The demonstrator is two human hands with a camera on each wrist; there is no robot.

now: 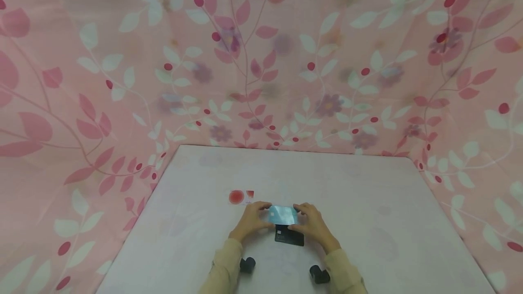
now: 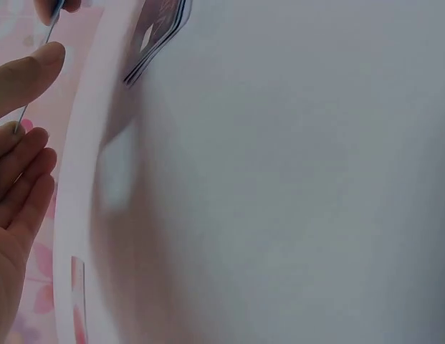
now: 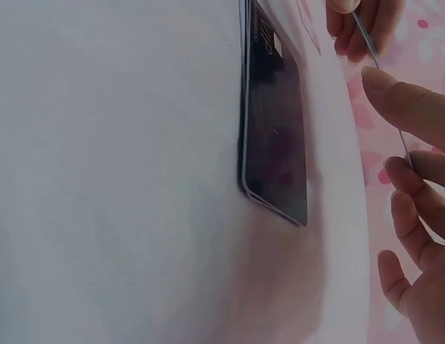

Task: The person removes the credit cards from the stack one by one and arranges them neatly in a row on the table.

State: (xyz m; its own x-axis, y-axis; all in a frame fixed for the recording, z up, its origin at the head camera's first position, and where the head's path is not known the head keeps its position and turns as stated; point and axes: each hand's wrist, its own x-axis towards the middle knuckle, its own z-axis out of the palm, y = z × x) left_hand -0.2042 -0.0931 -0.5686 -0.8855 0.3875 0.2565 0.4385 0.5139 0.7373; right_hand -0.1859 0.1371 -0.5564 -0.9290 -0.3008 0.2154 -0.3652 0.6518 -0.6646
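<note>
A light blue bank card (image 1: pixel 283 215) is held up in front of the person, one end in each hand. My left hand (image 1: pixel 254 218) pinches its left end between thumb and fingers. At the right end, my right hand (image 1: pixel 312 222) grips it the same way. Both wrist views show the held card (image 3: pixel 372 54) edge-on as a thin line. Below it on the table lies a small stack of black cards (image 1: pixel 289 236), whose top card (image 3: pixel 276 129) bears "VIP" lettering and a chip. Beyond the left hand, a white card with red shapes (image 1: pixel 237 197) lies flat.
The white tabletop (image 1: pixel 196 180) reaches back to a pink floral curtain (image 1: pixel 261 80) that surrounds it on the sides. Dark wrist-camera pieces (image 1: pixel 247 265) show beside both forearms.
</note>
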